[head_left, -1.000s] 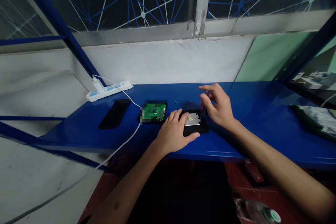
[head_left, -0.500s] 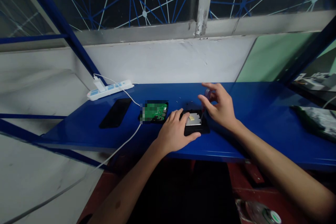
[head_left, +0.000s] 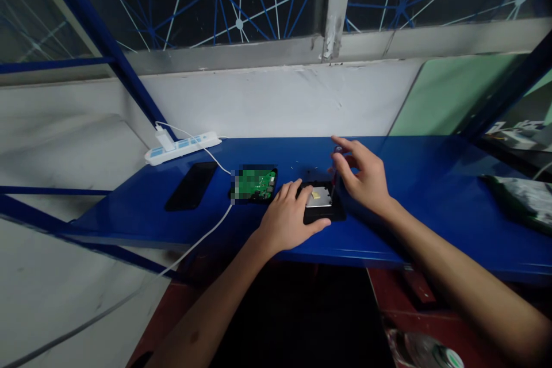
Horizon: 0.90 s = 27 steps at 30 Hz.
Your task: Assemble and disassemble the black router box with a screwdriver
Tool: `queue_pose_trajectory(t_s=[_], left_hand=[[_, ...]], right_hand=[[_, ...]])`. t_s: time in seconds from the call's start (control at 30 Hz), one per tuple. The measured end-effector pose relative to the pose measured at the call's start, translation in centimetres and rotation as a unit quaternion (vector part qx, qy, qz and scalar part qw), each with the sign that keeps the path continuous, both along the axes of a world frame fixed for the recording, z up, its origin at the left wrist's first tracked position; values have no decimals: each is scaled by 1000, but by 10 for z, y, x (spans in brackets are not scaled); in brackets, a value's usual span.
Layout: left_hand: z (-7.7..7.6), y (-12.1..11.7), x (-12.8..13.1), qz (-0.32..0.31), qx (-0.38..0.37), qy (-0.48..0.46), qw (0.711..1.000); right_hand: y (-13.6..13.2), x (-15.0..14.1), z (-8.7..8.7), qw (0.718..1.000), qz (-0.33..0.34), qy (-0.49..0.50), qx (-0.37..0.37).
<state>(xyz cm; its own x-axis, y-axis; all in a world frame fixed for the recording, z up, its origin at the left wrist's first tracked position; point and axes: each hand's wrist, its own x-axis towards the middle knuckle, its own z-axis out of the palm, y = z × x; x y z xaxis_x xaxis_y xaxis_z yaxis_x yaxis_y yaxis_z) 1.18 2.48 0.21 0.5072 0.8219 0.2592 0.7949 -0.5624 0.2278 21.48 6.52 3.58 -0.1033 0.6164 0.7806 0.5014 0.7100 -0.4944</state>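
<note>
A black electronics case [head_left: 338,214] lies on the blue table, with a silver metal plate [head_left: 321,202] inside it and a small yellowish piece on the plate. My left hand [head_left: 287,215] holds the case from its left side, fingers over the far part and thumb along the near edge. My right hand [head_left: 364,175] grips the handle of a screwdriver [head_left: 338,151] between thumb and fingers, index finger raised. The screwdriver stands nearly upright, its shaft reaching down to the plate's right edge; whether the tip sits in a screw I cannot make out.
Left of the case is a green circuit board [head_left: 254,184] in a black shell, partly pixelated. A black phone-like slab [head_left: 192,186] and a white power strip [head_left: 183,148] with a cable lie further left. Tiny screws [head_left: 308,171] lie behind the case. A plastic bottle [head_left: 426,351] is below the table.
My right thumb and fingers have closed in around the screwdriver handle, which now stands more upright. My left hand and the case stay in place.
</note>
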Motion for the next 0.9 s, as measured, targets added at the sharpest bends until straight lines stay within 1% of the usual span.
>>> queue_pose_trajectory(t_s=[0.17,0.43,0.53,0.73,0.9], left_hand=[[-1,0,0,-1,9,-3,1000],[-3,1,1,1,9,-3,1000],[-3,1,0,2,3,0,1000],[-1,1,0,0,3,0,1000],[-1,0,1,2,7,4,1000]], right_hand=[[0,0,1,999,-29,-25,17],[0,2,1,1000,26,-4,-3],[-1,2,0,999,35,3,-15],[1,-1,-2,1000,-4,6,-7],[1,0,0,999,-37,-17,26]])
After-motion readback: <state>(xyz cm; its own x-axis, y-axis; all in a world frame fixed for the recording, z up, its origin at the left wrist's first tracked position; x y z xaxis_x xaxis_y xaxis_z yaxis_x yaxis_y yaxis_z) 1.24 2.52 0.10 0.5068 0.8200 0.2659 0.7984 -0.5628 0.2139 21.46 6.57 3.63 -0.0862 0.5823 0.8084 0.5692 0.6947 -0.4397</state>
